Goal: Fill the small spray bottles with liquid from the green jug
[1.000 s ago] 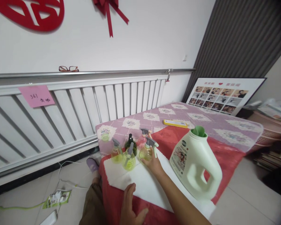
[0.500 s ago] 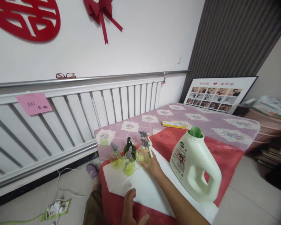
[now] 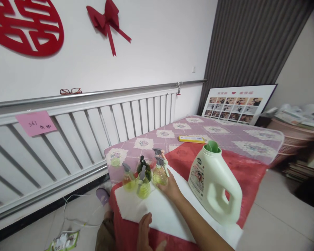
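My right hand [image 3: 171, 188] reaches across the white cloth [image 3: 151, 209] and its fingers wrap the base of a small yellow-green spray bottle [image 3: 159, 173] with a grey trigger. Two similar spray bottles [image 3: 142, 184] and a dark green pump bottle [image 3: 142, 165] stand just to its left. My left hand [image 3: 146, 233] rests flat, fingers spread, on the near edge of the red table cover [image 3: 240, 174]. A large pale green detergent jug [image 3: 215, 184] with an open green spout stands to the right of my right arm.
A yellow flat case [image 3: 191, 139] lies on the purple patterned cloth [image 3: 225, 134] behind. White railing [image 3: 68, 132] with a pink note [image 3: 35, 122] and glasses [image 3: 70, 91] runs along the left. A photo board [image 3: 237, 104] leans at the back right. Cables and a packet [image 3: 64, 240] lie on the floor.
The view has tilted up and swung slightly right. My right hand stays on the spray bottle, and my left hand has slid a little lower on the table edge.
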Tool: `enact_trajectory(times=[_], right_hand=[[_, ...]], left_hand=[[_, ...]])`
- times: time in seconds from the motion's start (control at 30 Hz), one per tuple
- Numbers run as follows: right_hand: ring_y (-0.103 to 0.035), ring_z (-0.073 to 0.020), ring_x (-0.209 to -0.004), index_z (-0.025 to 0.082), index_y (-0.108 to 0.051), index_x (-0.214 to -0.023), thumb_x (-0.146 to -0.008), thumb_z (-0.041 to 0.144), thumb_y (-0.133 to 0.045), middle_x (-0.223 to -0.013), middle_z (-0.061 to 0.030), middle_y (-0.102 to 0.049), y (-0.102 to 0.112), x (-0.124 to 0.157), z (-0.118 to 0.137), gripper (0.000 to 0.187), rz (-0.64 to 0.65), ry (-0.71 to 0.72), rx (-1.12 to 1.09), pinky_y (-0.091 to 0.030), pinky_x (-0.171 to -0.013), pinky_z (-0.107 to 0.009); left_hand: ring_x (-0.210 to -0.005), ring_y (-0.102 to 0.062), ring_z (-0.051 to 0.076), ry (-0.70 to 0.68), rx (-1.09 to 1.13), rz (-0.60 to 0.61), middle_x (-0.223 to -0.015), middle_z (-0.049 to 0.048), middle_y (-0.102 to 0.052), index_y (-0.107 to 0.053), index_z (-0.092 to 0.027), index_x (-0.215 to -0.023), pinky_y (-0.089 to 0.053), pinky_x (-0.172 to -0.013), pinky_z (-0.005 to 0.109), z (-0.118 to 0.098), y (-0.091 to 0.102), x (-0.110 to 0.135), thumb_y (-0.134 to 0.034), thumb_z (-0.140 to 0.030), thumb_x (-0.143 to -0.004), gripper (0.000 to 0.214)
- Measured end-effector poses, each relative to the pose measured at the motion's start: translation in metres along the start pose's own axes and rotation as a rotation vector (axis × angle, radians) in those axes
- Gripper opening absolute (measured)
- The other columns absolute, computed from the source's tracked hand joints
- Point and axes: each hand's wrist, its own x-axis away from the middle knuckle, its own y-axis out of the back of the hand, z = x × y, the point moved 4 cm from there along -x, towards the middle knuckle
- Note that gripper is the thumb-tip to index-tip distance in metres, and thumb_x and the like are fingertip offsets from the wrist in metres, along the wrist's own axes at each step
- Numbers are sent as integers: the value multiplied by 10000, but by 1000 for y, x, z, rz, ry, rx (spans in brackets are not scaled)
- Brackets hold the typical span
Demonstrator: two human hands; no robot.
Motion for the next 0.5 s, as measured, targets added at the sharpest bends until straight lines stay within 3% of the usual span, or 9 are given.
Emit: enact_trajectory(times=[0.13, 0.23, 0.4, 0.5], right_hand=[[-560, -338, -1159, 150, -389, -1353, -570, 347, -707, -1276, -170, -567, 12, 27, -8, 868, 26, -62, 3, -458, -958, -470], [-579, -302, -1135, 219, -421, -1324, -672, 370, -620, -1240, -121, -586, 33, 62, -10, 699, 23, -82, 12, -510, -871, -440], [-641, -214, -735, 233, -630, -969, -752, 394, -582, -827, -33, -663, 61, 119, 0, 275, 104, -74, 39, -521, -649, -320], [-560, -170, -587, 236, -593, -739, -799, 435, -545, -638, 19, -577, 63, 144, 3, 214, 162, -99, 4, -474, -584, -276]], left_hand=[[-1143, -569, 276, -2, -25, 15, -1281, 157, -536, -458, -141, -1283, -507, -923, 360, -2, -1, 0, -601, -208, -658, 645], [-1132, -578, 270, -19, -56, 13, -1279, 154, -545, -458, -151, -1288, -502, -936, 370, -1, -1, 0, -603, -199, -664, 642], [-1188, -546, 281, -13, -109, 40, -1277, 148, -572, -508, -139, -1250, -472, -989, 386, 6, -2, 3, -597, -213, -697, 564], [-1166, -567, 268, -29, -143, 34, -1218, 130, -622, -573, -162, -1168, -468, -999, 385, 6, -4, 3, -577, -221, -730, 442]])
